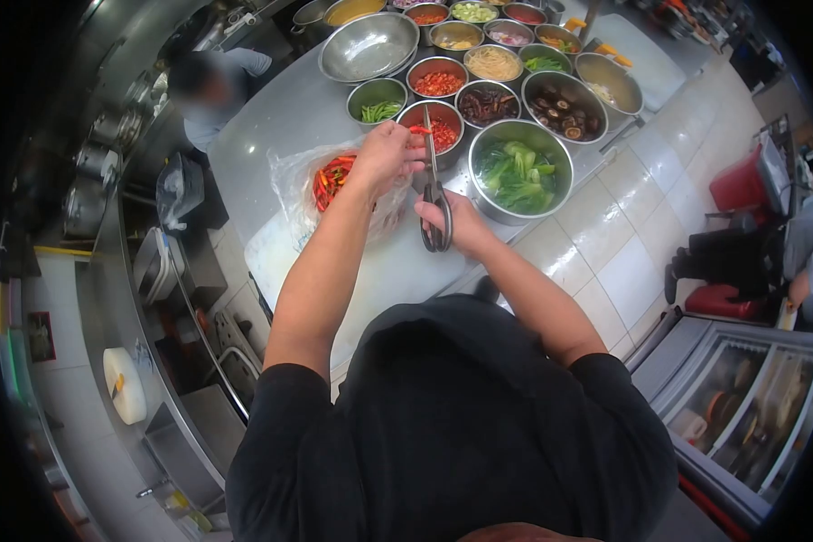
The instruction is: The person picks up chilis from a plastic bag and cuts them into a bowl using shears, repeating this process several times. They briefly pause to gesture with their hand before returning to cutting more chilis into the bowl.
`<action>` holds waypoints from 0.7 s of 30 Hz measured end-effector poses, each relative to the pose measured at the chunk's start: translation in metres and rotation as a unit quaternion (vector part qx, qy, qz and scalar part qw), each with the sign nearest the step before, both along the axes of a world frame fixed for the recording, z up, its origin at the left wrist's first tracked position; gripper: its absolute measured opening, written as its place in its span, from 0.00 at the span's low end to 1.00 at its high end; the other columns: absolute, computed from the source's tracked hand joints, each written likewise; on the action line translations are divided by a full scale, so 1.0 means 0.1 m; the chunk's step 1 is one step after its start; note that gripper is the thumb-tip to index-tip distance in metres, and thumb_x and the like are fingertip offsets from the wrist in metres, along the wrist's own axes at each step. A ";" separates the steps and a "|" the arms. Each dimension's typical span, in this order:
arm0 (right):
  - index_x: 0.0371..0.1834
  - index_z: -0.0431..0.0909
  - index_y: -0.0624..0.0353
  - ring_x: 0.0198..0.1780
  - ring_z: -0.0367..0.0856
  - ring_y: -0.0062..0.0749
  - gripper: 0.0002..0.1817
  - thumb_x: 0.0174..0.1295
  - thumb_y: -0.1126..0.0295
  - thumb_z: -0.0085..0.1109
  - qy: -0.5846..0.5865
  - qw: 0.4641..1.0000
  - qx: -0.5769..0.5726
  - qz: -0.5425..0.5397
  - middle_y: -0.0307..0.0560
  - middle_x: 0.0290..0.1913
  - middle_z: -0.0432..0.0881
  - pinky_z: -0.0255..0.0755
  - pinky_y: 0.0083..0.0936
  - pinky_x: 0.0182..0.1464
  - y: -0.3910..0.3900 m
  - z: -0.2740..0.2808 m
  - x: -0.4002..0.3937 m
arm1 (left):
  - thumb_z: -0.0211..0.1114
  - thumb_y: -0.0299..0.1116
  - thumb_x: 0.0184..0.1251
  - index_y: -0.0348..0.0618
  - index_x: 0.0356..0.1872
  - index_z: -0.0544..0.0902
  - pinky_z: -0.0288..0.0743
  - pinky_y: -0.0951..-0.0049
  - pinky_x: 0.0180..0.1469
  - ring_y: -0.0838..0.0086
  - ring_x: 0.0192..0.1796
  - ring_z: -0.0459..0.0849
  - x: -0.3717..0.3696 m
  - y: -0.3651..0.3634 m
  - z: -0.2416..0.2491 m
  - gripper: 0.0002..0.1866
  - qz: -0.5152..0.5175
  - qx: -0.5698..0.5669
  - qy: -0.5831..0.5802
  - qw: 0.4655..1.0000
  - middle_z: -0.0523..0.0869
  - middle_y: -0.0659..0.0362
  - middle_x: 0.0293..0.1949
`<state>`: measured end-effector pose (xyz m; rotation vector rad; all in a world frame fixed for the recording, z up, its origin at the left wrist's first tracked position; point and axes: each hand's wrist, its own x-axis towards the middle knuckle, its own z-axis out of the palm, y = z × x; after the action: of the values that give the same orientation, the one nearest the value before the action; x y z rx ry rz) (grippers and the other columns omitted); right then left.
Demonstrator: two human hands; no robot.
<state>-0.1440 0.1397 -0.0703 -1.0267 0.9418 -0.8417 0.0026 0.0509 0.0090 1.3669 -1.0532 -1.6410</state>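
Note:
My left hand [391, 157] pinches a red chili pepper [419, 130] above a metal bowl of cut red chili [443, 135]. In my right hand [456, 219] is a pair of scissors [436, 203], its blades pointing away from me over that same bowl, close to the chili. Under my left forearm lies a clear plastic bag [291, 172] holding whole red chilies [331, 181]. Just right of the scissors stands a metal bowl of leafy greens [518, 167]. Whether the blades are touching the chili is hard to see.
Bowls of green chili [381, 110], dried chilies [488, 104] and mushrooms [565, 117] crowd the table's far side. A wide metal basin [369, 47] stands behind them. Another person [210, 90] is at the far left. A glass-topped fridge [741, 406] is at lower right.

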 end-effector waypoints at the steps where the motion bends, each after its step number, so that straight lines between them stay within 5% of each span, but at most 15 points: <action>1: 0.44 0.76 0.60 0.29 0.77 0.22 0.24 0.60 0.49 0.66 -0.016 1.000 0.002 -0.005 0.40 0.30 0.79 0.70 0.20 0.29 0.01 0.00 0.00 | 0.46 0.31 0.73 0.38 0.46 0.70 0.80 0.68 0.44 0.67 0.46 0.82 0.00 0.00 0.00 0.08 -0.001 0.002 0.003 1.000 0.79 0.51 0.49; 4: 0.44 0.77 0.60 0.27 0.76 0.21 0.22 0.60 0.53 0.68 -0.138 0.987 0.085 -0.011 0.39 0.28 0.79 0.69 0.19 0.28 -0.05 -0.07 0.02 | 0.46 0.30 0.73 0.38 0.45 0.70 0.79 0.69 0.44 0.68 0.47 0.82 -0.01 0.02 0.00 0.08 -0.001 0.012 -0.005 1.000 0.79 0.51 0.48; 10: 0.43 0.77 0.60 0.29 0.77 0.21 0.25 0.58 0.49 0.68 -0.014 1.000 0.020 -0.012 0.41 0.30 0.79 0.70 0.20 0.29 -0.04 -0.02 -0.04 | 0.47 0.31 0.73 0.39 0.45 0.71 0.78 0.71 0.42 0.70 0.47 0.81 -0.01 -0.05 -0.07 0.08 -0.009 0.003 -0.016 1.000 0.80 0.53 0.47; 13: 0.44 0.77 0.61 0.30 0.77 0.22 0.24 0.58 0.50 0.67 -0.114 0.988 0.102 -0.001 0.41 0.30 0.79 0.70 0.20 0.29 -0.09 -0.07 -0.02 | 0.47 0.32 0.73 0.40 0.45 0.72 0.78 0.71 0.42 0.71 0.46 0.81 -0.05 -0.01 -0.01 0.08 -0.014 0.013 -0.015 1.000 0.80 0.55 0.46; 16: 0.46 0.75 0.62 0.31 0.78 0.22 0.26 0.59 0.49 0.66 -0.031 0.998 0.051 0.012 0.41 0.31 0.79 0.69 0.20 0.28 -0.07 0.04 -0.06 | 0.47 0.32 0.73 0.41 0.45 0.72 0.77 0.70 0.41 0.71 0.45 0.80 -0.07 -0.06 -0.10 0.08 -0.008 -0.005 -0.028 1.000 0.80 0.56 0.46; 21: 0.47 0.74 0.63 0.32 0.78 0.23 0.27 0.59 0.49 0.66 -0.086 0.993 0.080 0.014 0.42 0.31 0.79 0.70 0.20 0.29 -0.09 -0.01 -0.05 | 0.49 0.33 0.72 0.40 0.45 0.73 0.77 0.70 0.40 0.71 0.45 0.80 -0.07 -0.07 -0.06 0.09 -0.028 0.007 -0.053 0.998 0.81 0.56 0.45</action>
<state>-0.1488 0.1307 -0.0717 -0.8147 0.8315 -0.8039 -0.0041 0.0439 0.0028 1.4589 -1.1532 -1.6333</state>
